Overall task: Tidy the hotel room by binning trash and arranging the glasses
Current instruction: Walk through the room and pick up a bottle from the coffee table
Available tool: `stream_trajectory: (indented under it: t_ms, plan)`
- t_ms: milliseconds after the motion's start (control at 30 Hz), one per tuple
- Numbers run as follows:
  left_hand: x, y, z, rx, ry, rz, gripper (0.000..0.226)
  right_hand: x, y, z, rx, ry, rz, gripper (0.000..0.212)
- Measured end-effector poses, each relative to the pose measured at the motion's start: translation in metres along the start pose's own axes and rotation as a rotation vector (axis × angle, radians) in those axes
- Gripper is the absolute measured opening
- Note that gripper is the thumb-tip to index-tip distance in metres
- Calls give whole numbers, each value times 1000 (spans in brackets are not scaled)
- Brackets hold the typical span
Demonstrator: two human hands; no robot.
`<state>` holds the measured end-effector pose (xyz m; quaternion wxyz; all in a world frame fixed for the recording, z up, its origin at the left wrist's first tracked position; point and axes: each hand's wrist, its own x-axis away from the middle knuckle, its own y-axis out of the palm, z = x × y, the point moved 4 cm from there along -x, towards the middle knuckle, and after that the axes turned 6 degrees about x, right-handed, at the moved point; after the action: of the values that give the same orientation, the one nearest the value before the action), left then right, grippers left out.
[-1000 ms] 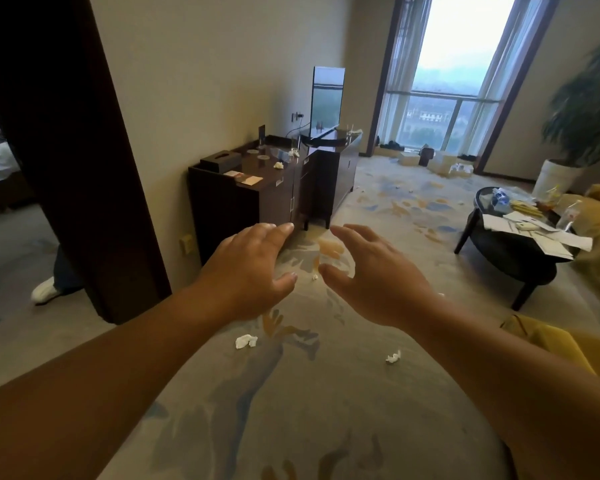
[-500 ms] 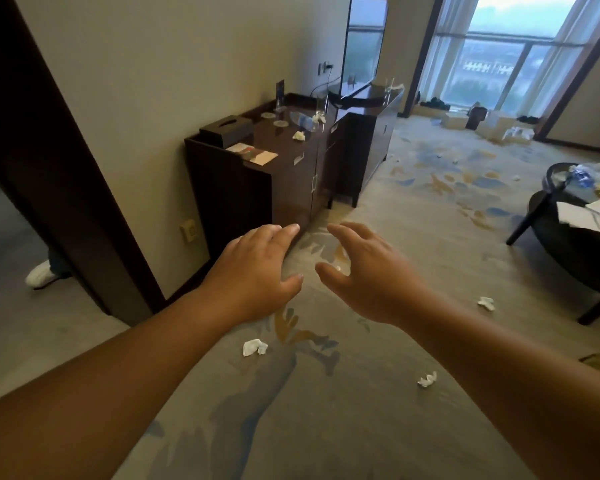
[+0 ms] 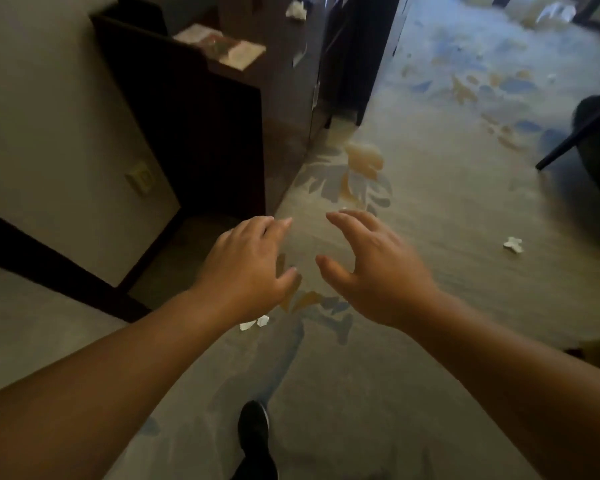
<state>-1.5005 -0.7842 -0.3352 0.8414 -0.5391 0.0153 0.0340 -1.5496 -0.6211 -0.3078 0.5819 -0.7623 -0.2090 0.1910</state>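
The big patterned carpet (image 3: 430, 202) fills most of the frame. A tall dark cabinet (image 3: 194, 133) stands in the upper left, against the wall. Part of a black table (image 3: 596, 133) shows at the right edge.

In the middle, the left hand (image 3: 246, 268) and the right hand (image 3: 378, 271) reach out side by side above the carpet, palms down. Both have their fingers spread and a little bent, and they hold nothing. A black shoe (image 3: 253, 427) is at the bottom middle.

The trash is small. One white tissue scrap (image 3: 257, 322) lies on the carpet just under the left wrist, partly hidden by it. A second scrap (image 3: 513, 244) lies at the right, well apart from both hands. A crumpled tissue (image 3: 296, 10) sits on the cabinet top at the upper edge. No glasses and no bin show here.

I think the step is picking up the near scrap. To do it well, bend down low, bring the left hand back over it, and pinch the whole scrap so no bits stay behind.
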Motion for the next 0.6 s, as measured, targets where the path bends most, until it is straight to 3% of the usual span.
stream_trajectory:
  t_ms: [233, 600]
  plan:
    - [-53, 122, -100, 7, -113, -70, 71, -64, 142, 45, -63, 18, -139, 64]
    - [-48, 433, -270, -9, -329, -219, 68, -78, 471, 132, -93, -2, -338, 66]
